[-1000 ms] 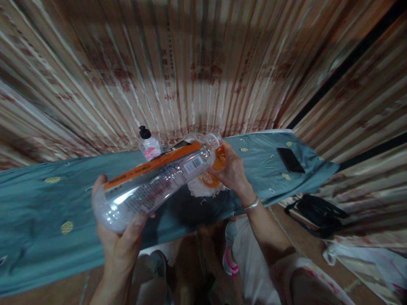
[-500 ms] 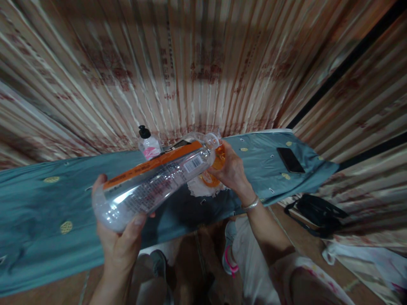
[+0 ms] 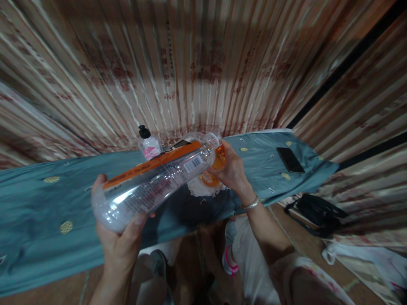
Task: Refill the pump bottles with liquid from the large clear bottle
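Note:
My left hand (image 3: 119,237) is wrapped around the base of a large clear plastic bottle (image 3: 155,182) with an orange label. The bottle tilts across the view, its uncapped neck up at the right, over the mouth of a second bottle. That second bottle (image 3: 218,160) holds orange liquid, and my right hand (image 3: 232,167) grips it from the right side. It stands over a white lacy cloth (image 3: 200,188). Most of its front lies behind my fingers and the large bottle. Whether liquid runs between the two necks I cannot make out.
A pump bottle (image 3: 149,144) with a black top and pink label stands behind the large bottle. A black phone (image 3: 290,160) lies at the right on the blue-green cloth (image 3: 63,190). Pleated curtains (image 3: 203,63) hang behind. A black bag (image 3: 318,212) sits at lower right.

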Demonstrator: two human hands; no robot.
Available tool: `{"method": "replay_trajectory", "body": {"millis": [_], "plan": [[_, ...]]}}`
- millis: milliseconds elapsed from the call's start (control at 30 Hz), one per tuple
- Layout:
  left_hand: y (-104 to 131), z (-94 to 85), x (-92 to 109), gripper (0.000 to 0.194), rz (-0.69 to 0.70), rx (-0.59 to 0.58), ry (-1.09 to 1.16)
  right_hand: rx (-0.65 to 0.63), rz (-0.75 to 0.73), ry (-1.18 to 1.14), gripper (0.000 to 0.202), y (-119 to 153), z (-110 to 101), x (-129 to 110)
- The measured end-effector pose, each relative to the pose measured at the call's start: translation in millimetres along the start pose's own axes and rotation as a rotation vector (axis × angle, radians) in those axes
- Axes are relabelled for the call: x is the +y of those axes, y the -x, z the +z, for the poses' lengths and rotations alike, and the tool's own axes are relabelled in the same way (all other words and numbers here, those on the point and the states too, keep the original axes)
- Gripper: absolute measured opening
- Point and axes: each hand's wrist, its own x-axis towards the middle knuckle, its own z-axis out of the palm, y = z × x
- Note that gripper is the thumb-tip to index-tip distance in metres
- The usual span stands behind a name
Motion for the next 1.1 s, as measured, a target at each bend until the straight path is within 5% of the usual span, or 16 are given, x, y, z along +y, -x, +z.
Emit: {"method": "replay_trajectory", "body": {"millis": [1100], "plan": [[-0.3,-1.9,-2.0,0.086,0.034,-0.022,0.027,-0.005,0.004,-0.021,0.069,-0.6,-0.6,0.3]]}}
